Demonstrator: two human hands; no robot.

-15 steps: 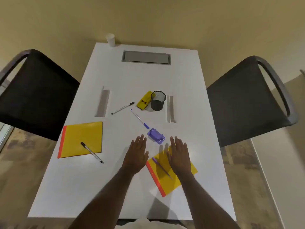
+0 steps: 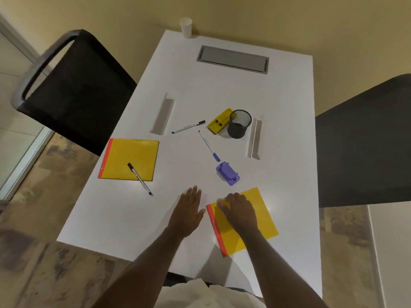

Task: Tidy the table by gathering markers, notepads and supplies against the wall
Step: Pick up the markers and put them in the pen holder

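On the white table [image 2: 280,96], my right hand [image 2: 239,213] rests on the near yellow notepad [image 2: 263,221], fingers curled on a purple pen [image 2: 219,204] whose end pokes out at the left. My left hand [image 2: 189,212] lies flat and open on the table beside the notepad's orange spine. A second yellow notepad [image 2: 131,155] lies at the left with a black marker [image 2: 140,179] across its corner. Another black marker [image 2: 188,126], a blue marker [image 2: 209,146], a purple stapler-like tool [image 2: 227,173], a yellow block [image 2: 219,123] and a black mesh cup [image 2: 239,124] lie mid-table.
Two grey angle strips [image 2: 163,114] [image 2: 254,138] lie mid-table. A grey cable hatch [image 2: 233,59] and a white paper cup [image 2: 186,27] sit at the far edge by the wall. Black chairs stand at the left [image 2: 73,85] and right [image 2: 364,141].
My right hand has gone from flat to curled over the purple pen on the near notepad. My left hand stays flat beside it. The view has tilted slightly.
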